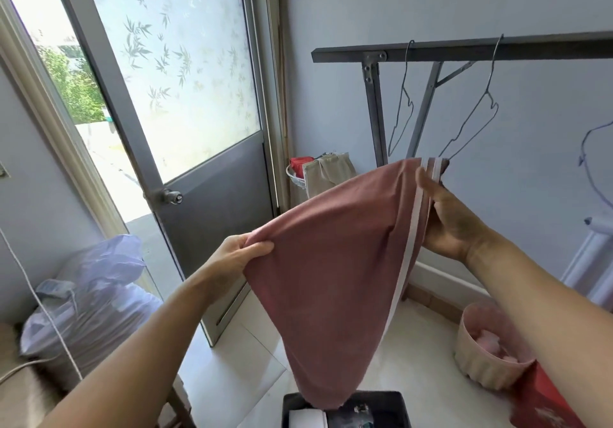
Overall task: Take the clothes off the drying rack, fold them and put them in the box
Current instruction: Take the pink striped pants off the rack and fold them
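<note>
A dusty-pink garment (335,278) with a white side stripe hangs between my hands in mid-air. My left hand (238,257) pinches its left corner. My right hand (447,218) grips its right end by the striped edge. The cloth's lower tip dangles just above the dark box (391,401) at the bottom edge, where folded white and dark items lie. Behind stands the metal drying rack (464,51), with two bare wire hangers (477,119) on its bar.
A pink ribbed basket (477,361) sits on the tiled floor at right, with red cloth (544,404) below it. A grey door (212,215) stands open at left. A white plastic bag (93,295) and a beige bag (328,175) lie nearby.
</note>
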